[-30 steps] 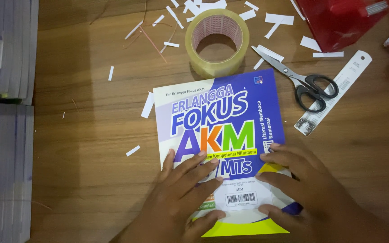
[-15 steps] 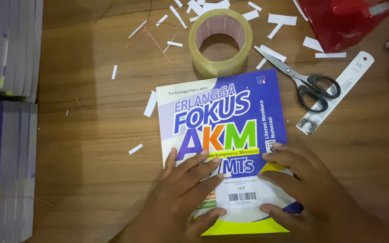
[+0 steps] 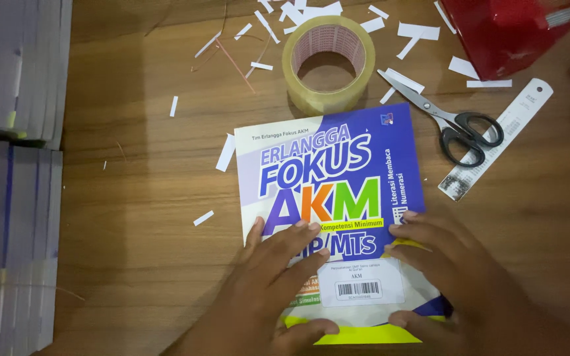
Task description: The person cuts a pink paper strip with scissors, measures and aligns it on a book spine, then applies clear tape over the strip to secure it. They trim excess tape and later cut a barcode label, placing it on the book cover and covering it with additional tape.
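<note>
Both hands (image 3: 364, 283) slid down book (image 3: 338, 178), tape (image 3: 328, 62) touching

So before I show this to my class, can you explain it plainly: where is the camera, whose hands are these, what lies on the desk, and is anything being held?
The camera sits on a person's head and looks down at a wooden table. Both bare hands are that person's: the left hand and right hand lie flat on a purple and white book, pressing around a white sticker on its cover. Neither grips anything. Beyond the book lie a roll of clear tape, black-handled scissors, a ruler, white paper scraps and a red bag. Stacked books fill the left edge.
</note>
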